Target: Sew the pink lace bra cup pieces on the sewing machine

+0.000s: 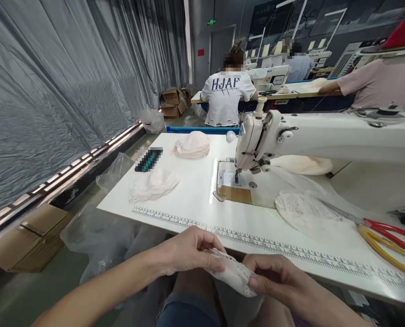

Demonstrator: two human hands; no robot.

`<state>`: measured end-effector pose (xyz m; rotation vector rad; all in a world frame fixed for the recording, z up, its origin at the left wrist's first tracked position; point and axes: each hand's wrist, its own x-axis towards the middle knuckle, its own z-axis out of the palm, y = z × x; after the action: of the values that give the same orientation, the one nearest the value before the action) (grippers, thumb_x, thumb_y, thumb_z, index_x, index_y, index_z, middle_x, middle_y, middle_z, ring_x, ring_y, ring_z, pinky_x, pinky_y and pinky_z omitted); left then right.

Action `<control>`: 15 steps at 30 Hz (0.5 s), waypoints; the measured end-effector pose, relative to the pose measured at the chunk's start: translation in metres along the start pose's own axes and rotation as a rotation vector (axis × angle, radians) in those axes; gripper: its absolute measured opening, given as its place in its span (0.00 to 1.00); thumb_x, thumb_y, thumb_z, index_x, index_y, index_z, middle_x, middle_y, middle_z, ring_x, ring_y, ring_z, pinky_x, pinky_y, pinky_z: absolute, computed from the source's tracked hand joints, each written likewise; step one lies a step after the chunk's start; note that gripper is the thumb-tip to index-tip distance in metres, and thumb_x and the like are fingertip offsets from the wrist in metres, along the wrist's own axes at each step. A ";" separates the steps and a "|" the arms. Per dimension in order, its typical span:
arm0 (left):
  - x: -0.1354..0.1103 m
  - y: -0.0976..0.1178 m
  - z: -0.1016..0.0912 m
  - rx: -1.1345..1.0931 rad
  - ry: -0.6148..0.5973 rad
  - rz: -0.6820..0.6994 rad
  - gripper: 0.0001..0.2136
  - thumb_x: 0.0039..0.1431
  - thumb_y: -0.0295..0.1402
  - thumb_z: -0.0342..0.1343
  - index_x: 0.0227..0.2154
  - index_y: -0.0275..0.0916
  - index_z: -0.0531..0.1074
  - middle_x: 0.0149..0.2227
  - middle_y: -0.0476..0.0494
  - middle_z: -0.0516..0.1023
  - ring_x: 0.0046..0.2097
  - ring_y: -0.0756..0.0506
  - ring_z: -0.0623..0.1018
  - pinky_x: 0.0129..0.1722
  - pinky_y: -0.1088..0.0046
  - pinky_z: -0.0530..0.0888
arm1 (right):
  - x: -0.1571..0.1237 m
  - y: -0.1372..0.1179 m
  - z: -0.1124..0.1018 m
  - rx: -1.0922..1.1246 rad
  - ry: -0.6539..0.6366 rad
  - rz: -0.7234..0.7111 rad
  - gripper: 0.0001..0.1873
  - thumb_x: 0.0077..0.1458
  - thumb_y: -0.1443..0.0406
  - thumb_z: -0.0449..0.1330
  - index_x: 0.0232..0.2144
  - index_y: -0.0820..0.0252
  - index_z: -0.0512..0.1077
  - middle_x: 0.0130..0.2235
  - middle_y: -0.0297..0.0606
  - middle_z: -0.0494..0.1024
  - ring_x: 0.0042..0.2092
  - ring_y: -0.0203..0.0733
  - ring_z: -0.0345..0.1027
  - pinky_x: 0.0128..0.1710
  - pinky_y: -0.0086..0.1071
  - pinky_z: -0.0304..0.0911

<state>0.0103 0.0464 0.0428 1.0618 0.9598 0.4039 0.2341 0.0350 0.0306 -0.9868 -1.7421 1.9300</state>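
Lace piece (231, 272) over my lap, just below the table (195, 200) edge. My left hand (189, 250) pinches its upper end; my right hand (277, 277) has thumb and fingers closed on its lower end. Beyond: ruler strip (257, 243), lace stack (153, 185), sewing machine (257, 141). Farthest, a seated person in a white shirt (224, 95), back turned.

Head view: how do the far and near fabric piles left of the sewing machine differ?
The far pile is pinkish and domed; the near pile is whiter, lacy and flatter. The far pile sits near the table's back edge, the near pile closer to the printed ruler. Both lie on the table; the left hand and right hand hold a lace piece.
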 end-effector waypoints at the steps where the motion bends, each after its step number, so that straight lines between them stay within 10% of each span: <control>1: -0.001 -0.004 0.003 -0.021 -0.006 -0.011 0.15 0.39 0.36 0.67 0.30 0.32 0.75 0.28 0.47 0.74 0.31 0.51 0.71 0.35 0.74 0.68 | -0.003 0.003 0.002 0.006 -0.011 -0.001 0.17 0.54 0.53 0.57 0.25 0.61 0.69 0.27 0.32 0.66 0.32 0.37 0.57 0.32 0.29 0.54; 15: -0.007 -0.023 0.023 -0.026 0.016 -0.060 0.20 0.49 0.49 0.58 0.26 0.32 0.73 0.25 0.50 0.69 0.29 0.52 0.67 0.34 0.75 0.63 | -0.015 0.031 0.022 0.051 0.009 -0.014 0.24 0.58 0.48 0.49 0.22 0.60 0.63 0.24 0.30 0.59 0.29 0.35 0.53 0.30 0.29 0.52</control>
<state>0.0216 0.0175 0.0293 1.0052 0.9962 0.3752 0.2352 0.0035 0.0048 -0.9610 -1.6825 1.9483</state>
